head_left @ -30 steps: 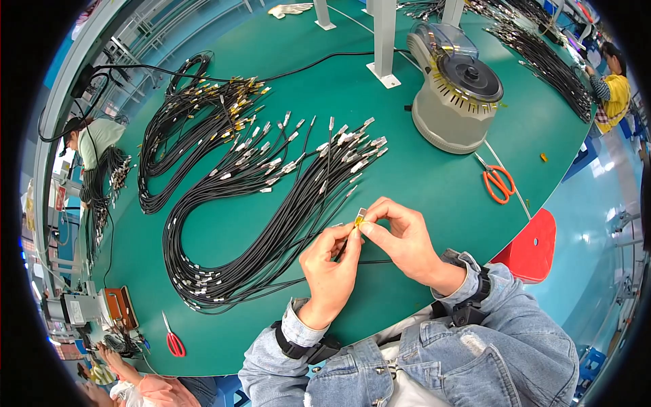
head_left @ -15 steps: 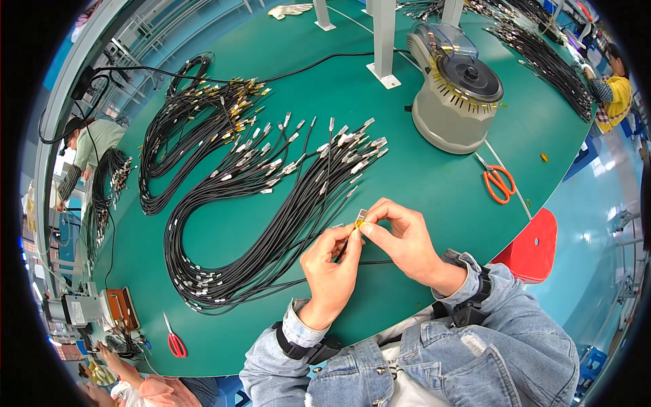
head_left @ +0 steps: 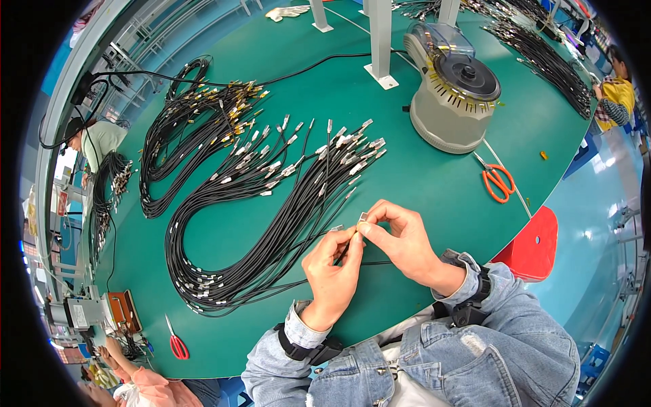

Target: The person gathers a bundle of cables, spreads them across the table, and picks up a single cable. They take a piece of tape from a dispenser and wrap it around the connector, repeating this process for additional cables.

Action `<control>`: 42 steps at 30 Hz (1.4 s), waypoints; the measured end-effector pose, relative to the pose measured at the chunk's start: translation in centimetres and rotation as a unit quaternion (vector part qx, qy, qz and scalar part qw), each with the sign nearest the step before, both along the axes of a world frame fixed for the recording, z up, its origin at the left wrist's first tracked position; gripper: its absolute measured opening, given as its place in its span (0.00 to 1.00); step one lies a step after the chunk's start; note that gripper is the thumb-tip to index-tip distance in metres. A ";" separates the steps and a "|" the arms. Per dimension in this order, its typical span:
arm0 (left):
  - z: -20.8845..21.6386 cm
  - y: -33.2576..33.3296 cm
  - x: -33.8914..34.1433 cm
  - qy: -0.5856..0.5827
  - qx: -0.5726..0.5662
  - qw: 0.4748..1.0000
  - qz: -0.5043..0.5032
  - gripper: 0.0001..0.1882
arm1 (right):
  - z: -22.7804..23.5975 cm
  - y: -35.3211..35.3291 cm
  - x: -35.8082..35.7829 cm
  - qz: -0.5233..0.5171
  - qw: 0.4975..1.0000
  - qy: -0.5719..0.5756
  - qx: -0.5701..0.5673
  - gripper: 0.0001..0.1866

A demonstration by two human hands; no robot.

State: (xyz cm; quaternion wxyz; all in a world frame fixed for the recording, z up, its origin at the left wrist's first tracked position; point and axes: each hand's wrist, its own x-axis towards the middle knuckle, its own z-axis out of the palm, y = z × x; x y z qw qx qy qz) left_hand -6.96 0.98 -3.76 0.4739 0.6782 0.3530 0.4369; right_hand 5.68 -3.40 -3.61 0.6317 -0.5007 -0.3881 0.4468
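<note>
Just above the green table, near its front edge, my two hands meet fingertip to fingertip at the end of a black cable. A small silver metal connector [head_left: 364, 216] sticks up between the fingers, with a sliver of yellow tape below it. My left hand [head_left: 329, 266] is closed in a pinch around the cable just below the connector. My right hand [head_left: 401, 239] pinches at the connector and tape, thumb against forefinger. Fingertips hide most of the tape. Left of my hands lies a curved bundle of black cables [head_left: 178, 252] with silver ends.
A second cable bundle [head_left: 150, 184], many ends yellow-wrapped, lies farther left. A round grey tape dispenser [head_left: 449, 112] stands beyond my hands, near a metal post [head_left: 381, 47]. Orange-handled scissors [head_left: 500, 184] lie right, red-handled scissors [head_left: 178, 346] left. A red stool [head_left: 536, 247] is beside the table; co-workers sit around.
My right fingertips have closed farther over the connector and the yellow tape, so less of both shows. Both hands stay in nearly the same place. Co-workers at the edges have shifted slightly.
</note>
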 end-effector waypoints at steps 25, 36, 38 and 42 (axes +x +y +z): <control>0.6 0.9 -0.2 0.108 0.263 0.958 0.040 0.15 | 0.6 -0.5 0.2 0.013 1.000 0.010 0.008 0.05; 0.7 0.8 -0.4 0.019 0.060 0.998 0.024 0.05 | 0.1 -0.3 0.1 0.030 0.998 0.041 -0.033 0.05; 0.8 0.8 -0.5 0.018 0.034 0.999 0.022 0.05 | 0.5 -0.3 0.1 0.018 0.997 0.054 -0.048 0.06; 0.9 0.9 -0.6 0.014 -0.010 1.000 0.020 0.05 | 1.0 -0.4 0.0 0.020 0.996 0.077 -0.033 0.07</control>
